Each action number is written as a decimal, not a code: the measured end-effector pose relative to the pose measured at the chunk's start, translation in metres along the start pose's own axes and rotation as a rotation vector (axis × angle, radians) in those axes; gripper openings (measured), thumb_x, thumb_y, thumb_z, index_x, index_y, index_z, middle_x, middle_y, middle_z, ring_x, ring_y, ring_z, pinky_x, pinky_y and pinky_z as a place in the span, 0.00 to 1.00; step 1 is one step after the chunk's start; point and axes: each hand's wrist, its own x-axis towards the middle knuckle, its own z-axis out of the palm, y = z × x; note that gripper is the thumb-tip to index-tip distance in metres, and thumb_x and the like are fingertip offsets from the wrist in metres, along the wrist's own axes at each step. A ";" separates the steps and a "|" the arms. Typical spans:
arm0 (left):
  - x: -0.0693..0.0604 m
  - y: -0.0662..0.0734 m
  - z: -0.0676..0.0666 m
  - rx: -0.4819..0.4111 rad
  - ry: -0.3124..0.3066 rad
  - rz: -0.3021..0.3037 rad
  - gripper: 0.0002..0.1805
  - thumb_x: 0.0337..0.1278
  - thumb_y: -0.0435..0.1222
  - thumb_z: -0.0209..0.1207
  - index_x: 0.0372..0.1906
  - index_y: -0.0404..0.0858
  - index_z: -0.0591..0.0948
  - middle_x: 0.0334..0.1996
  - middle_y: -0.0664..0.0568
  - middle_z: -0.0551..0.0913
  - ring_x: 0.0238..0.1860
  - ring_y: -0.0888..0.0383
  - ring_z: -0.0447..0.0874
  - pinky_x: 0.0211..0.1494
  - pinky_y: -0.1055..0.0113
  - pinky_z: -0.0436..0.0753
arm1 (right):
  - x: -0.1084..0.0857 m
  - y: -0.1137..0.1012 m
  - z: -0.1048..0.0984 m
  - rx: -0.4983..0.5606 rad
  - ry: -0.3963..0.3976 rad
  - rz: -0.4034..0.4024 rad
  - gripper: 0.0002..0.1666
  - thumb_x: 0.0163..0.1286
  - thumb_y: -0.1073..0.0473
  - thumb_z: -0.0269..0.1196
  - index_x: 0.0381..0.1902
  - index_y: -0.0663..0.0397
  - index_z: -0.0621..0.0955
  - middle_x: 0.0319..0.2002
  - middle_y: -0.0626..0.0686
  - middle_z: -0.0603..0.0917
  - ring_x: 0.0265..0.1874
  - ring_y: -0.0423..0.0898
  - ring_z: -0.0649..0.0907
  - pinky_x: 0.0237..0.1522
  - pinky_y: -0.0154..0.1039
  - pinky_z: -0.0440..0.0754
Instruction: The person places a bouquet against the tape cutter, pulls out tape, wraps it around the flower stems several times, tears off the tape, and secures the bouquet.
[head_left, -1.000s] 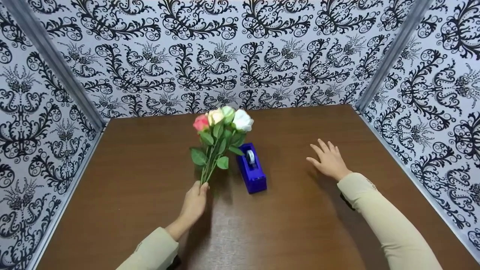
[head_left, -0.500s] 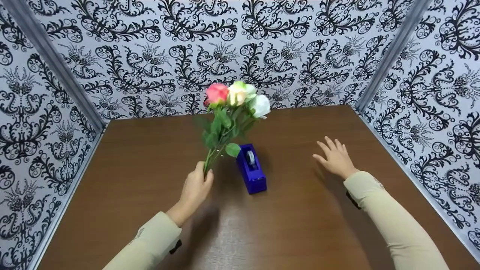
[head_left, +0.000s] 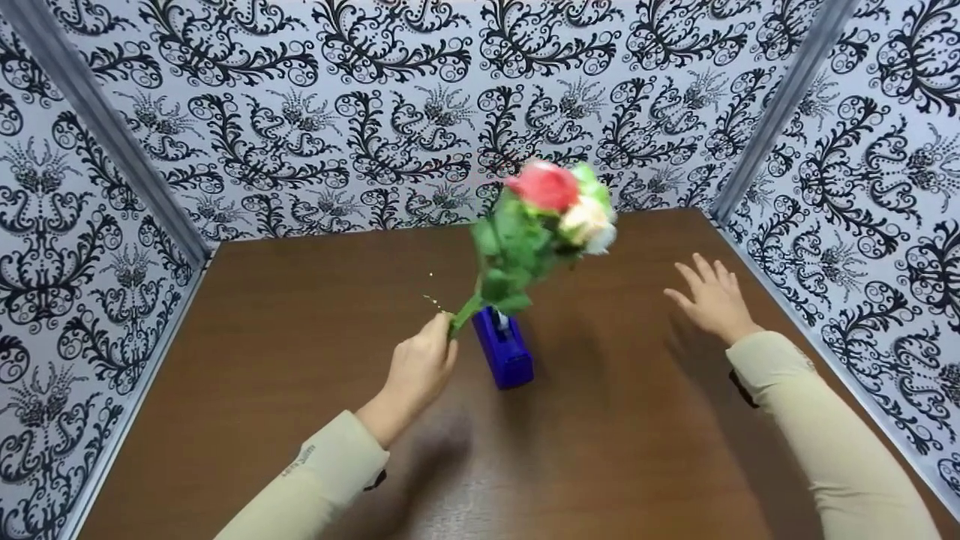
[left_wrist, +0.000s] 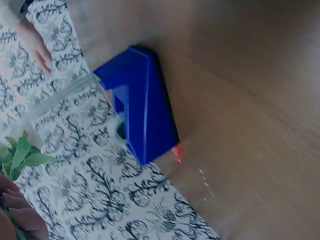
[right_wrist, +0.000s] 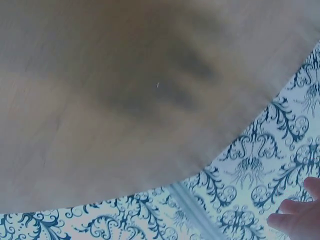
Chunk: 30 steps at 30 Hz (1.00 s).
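Observation:
My left hand (head_left: 421, 361) grips the green stems of a bouquet of roses (head_left: 544, 187), with red, cream, white and green heads. The bouquet is raised and leans right; its heads are blurred. Under its leaves stands a blue tape dispenser (head_left: 510, 360) on the table, its far end covered in the head view. The left wrist view shows the dispenser's side (left_wrist: 145, 110) and, at the lower left corner, the curled fingers (left_wrist: 22, 212) round the stems. My right hand (head_left: 712, 300) hovers over the table's right side, fingers spread and holding nothing.
The brown wooden table (head_left: 285, 315) ends at patterned black-and-white walls (head_left: 405, 105) at the back and sides. Small pale specks (left_wrist: 205, 182) show near the dispenser, beside a small red patch (left_wrist: 177, 152) of unclear kind. Grey strips (head_left: 787, 105) line the wall corners.
My left hand has lifted the bouquet and moved it rightward and away, tilting its heads to the right over the dispenser. My right hand has drifted further right. The dispenser has stayed put.

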 end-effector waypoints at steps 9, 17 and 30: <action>-0.009 0.025 0.030 0.158 0.078 0.247 0.10 0.39 0.30 0.62 0.29 0.37 0.72 0.17 0.51 0.73 0.11 0.58 0.71 0.10 0.66 0.70 | -0.004 0.018 -0.021 0.022 0.009 0.026 0.42 0.68 0.36 0.45 0.65 0.65 0.59 0.66 0.73 0.49 0.61 0.77 0.47 0.60 0.69 0.39; -0.042 0.041 0.066 0.237 -0.011 0.415 0.08 0.41 0.28 0.54 0.28 0.38 0.68 0.16 0.54 0.71 0.11 0.63 0.68 0.08 0.71 0.67 | -0.008 0.030 -0.037 0.054 0.005 0.072 0.43 0.69 0.36 0.44 0.67 0.65 0.56 0.67 0.73 0.46 0.62 0.77 0.45 0.60 0.68 0.36; -0.067 0.039 0.090 -0.067 -0.684 0.221 0.07 0.62 0.36 0.50 0.33 0.39 0.65 0.20 0.52 0.75 0.19 0.54 0.77 0.17 0.65 0.71 | -0.006 0.024 -0.038 0.057 -0.016 0.074 0.43 0.69 0.36 0.44 0.68 0.63 0.55 0.67 0.72 0.45 0.62 0.76 0.43 0.59 0.69 0.35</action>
